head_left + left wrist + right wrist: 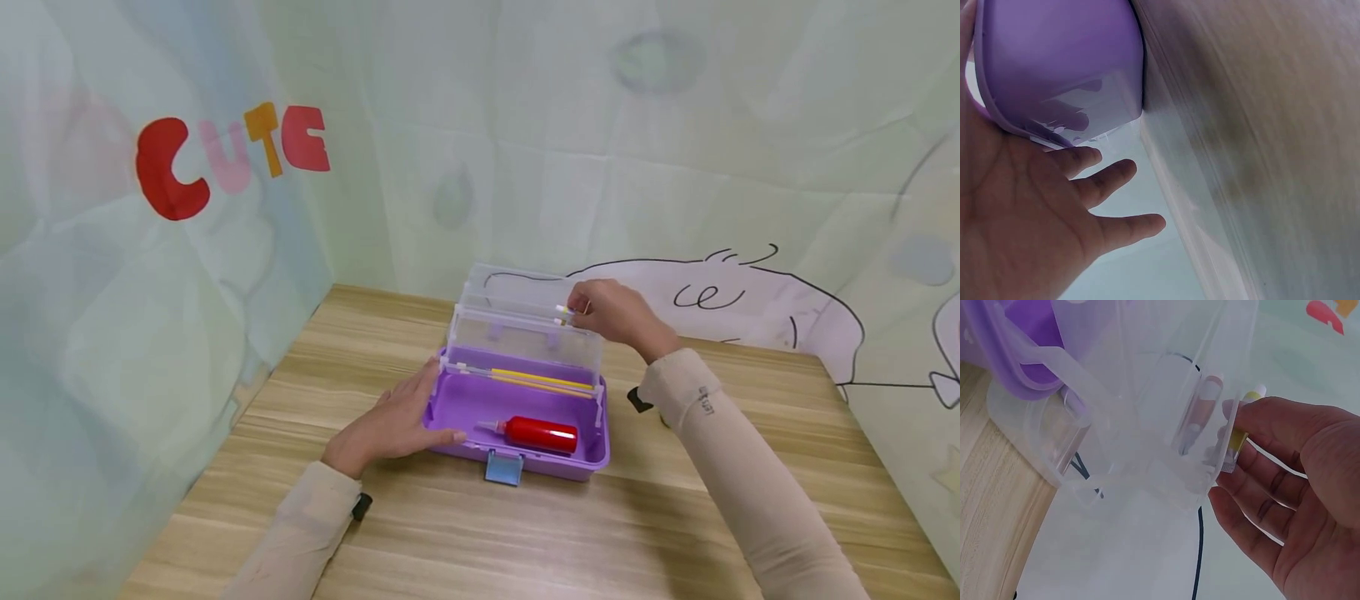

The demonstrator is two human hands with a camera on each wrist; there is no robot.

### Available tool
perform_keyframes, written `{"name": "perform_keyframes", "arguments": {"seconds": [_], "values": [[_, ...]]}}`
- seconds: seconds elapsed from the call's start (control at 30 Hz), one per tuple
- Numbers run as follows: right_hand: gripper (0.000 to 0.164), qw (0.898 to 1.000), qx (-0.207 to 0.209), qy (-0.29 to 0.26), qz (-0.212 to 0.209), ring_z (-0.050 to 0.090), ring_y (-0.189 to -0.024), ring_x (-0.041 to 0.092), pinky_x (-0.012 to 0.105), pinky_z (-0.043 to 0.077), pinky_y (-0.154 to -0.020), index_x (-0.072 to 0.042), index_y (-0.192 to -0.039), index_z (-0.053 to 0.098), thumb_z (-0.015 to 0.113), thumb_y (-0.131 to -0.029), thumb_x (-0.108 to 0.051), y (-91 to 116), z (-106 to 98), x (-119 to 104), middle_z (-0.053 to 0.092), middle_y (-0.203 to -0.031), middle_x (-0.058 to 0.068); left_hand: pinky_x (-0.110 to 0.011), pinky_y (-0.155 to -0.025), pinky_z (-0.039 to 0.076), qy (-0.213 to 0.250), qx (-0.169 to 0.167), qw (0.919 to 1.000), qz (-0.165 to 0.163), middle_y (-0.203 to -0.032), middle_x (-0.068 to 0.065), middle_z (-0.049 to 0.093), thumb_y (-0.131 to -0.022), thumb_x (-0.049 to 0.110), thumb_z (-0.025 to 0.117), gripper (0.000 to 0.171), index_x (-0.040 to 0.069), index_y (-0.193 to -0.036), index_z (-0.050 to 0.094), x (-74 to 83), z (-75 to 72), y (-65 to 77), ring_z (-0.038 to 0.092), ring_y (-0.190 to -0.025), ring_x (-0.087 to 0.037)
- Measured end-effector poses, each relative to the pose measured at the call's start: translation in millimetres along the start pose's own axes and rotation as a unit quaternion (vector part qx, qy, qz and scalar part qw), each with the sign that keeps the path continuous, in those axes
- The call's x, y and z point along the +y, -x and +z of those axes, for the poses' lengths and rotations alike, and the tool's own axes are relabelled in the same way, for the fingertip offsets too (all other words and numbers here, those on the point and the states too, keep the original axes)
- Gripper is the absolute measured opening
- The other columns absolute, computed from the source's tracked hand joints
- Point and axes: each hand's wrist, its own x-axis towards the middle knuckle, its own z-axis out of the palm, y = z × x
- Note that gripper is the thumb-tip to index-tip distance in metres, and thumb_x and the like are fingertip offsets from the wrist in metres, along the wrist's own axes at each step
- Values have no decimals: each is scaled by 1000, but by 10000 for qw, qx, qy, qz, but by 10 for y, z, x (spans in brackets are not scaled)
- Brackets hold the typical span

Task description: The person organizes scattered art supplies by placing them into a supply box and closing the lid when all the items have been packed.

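Observation:
A purple storage box stands with its clear lid and trays raised at the back. My left hand rests against its left side, fingers spread and the thumb over the front rim. At the upper clear tray, my right hand pinches a small tube with yellow in it between thumb and fingertips. A pinkish tube shows through the tray's clear wall. Inside the box lie a red squeeze bottle with a pale nozzle and, behind it, yellow-handled paintbrushes.
A blue latch hangs down at the box's front. The wood-grain table reaches back to cloth walls printed with letters and drawings. Close behind the raised lid is the back wall.

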Motion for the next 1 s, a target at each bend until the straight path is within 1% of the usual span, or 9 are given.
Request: {"name": "perform_keyframes", "arguments": {"seconds": [0.2,0.33,0.53,0.73,1.0], "values": [[18,9997,-12,224,92,67,-95,25,46,56,-81,-9,-108,71,75,-92,-16,9,18,9,73,-104,7,-76,-113,17,-12,-40,10000,-46,-172,-7,6,-84,69,68,120,13,-164,0,22,2,11,17,-154,-40],[20,9992,-88,357,143,67,-97,25,46,56,-81,-9,-112,71,74,-93,-18,13,14,12,72,-107,8,-77,-113,17,3,-55,10000,-52,-172,-6,6,-84,69,68,120,15,-165,-1,26,-2,12,16,-155,-39],[21,9991,-177,376,109,67,-101,26,47,56,-84,-9,-116,72,71,-96,-16,24,5,21,72,-111,8,-76,-114,14,46,-57,9999,-96,-172,-4,4,-83,68,69,120,16,-165,-2,18,-5,8,14,-156,-37],[20,9991,-203,359,94,67,-102,27,48,56,-85,-9,-115,74,69,-96,-13,32,15,36,73,-111,9,-77,-113,15,21,8,10000,-49,-172,-5,6,-84,67,69,119,15,-165,-1,21,-3,9,16,-155,-39],[20,9993,-61,363,54,66,-100,26,47,56,-84,-9,-115,74,66,-97,-10,56,-10,46,72,-109,8,-77,-113,16,-10,38,10000,-25,-172,-7,7,-84,67,69,119,13,-165,-1,24,-2,4,18,-154,-41]]}}
